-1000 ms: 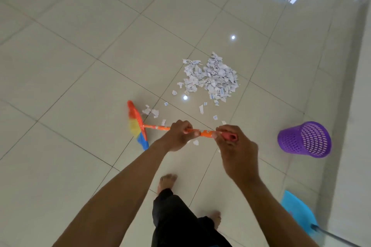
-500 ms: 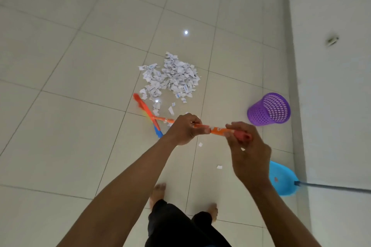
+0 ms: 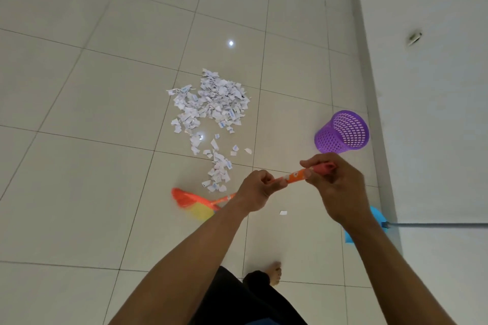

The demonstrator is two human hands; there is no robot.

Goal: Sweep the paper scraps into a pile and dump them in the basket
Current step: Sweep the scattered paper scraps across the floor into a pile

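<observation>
On the tiles [image 3: 105,113], ragged white paper scraps [image 3: 211,103]; left hand [image 3: 253,192] and right hand [image 3: 335,190] fingers [image 3: 311,165] around orange broom [image 3: 293,176].

Tiled floor [image 3: 79,166]: paper scraps [image 3: 211,103], purple basket [image 3: 343,132], blue dustpan [image 3: 379,219].

broom [image 3: 196,204]: orange, yellow | basket [image 3: 342,132]: purple lattice | paper scraps [image 3: 211,105]: white | dustpan [image 3: 377,221]: blue

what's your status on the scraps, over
Both gripping broom handle: left hand, right hand. Most in pile; trail of scraps beyond broom head, stray scrap behind. Nothing between pile and basket.
</observation>
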